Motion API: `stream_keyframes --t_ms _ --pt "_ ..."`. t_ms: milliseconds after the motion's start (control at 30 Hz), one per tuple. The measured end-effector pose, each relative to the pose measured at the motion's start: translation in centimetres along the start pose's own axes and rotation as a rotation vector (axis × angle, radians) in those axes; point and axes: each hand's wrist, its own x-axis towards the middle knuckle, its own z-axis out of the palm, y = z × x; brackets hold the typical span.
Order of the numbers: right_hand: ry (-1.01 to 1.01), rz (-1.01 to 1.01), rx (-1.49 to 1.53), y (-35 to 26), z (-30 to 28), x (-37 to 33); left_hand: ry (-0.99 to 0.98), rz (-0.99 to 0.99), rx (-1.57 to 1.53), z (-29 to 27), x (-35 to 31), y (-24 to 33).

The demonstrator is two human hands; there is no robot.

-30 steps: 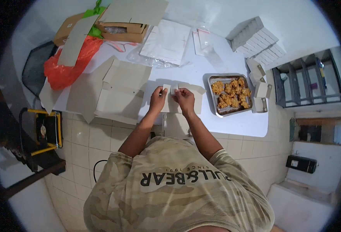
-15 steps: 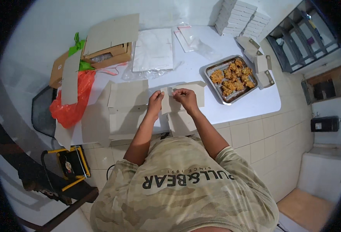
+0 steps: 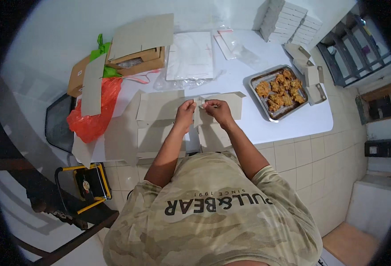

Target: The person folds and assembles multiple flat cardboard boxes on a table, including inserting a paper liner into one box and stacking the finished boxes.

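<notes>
A greyish-brown cardboard box (image 3: pixel 229 104), partly folded, lies at the table's near edge, and both my hands are at its left side. My left hand (image 3: pixel 185 116) pinches the flap at that edge between thumb and fingers. My right hand (image 3: pixel 220 111) is closed on the same flap, its fingertips a short way from the left ones. Just left of them, a second cardboard box (image 3: pixel 161 104) stands unfolded and open, its lower panel partly under my left forearm. My fingers hide the exact fold of the flap.
On the right is a metal tray (image 3: pixel 273 119) of fried, golden-brown pieces. Behind it stand stacked white boxes (image 3: pixel 284 20) and small opened boxes (image 3: pixel 311 75). White sheets (image 3: pixel 190 57) in plastic, a brown carton (image 3: pixel 137 60) and a red plastic bag (image 3: pixel 95 117) lie toward the back left.
The whole view has shifted, so the table's things appear further right. My fingertips have drawn slightly closer together at the flap, with both hands still holding it.
</notes>
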Motion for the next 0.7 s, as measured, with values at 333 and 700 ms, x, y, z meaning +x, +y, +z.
stream_keyframes --t_ms 333,700 --pt "-0.019 -0.021 -0.115 -0.4 0.3 -0.3 0.084 0.083 0.003 -0.1 0.8 -1.1" --pt "-0.016 -0.145 -0.312 2.3 -0.2 -0.1 0.066 0.645 0.781 1.0 0.1 0.2"
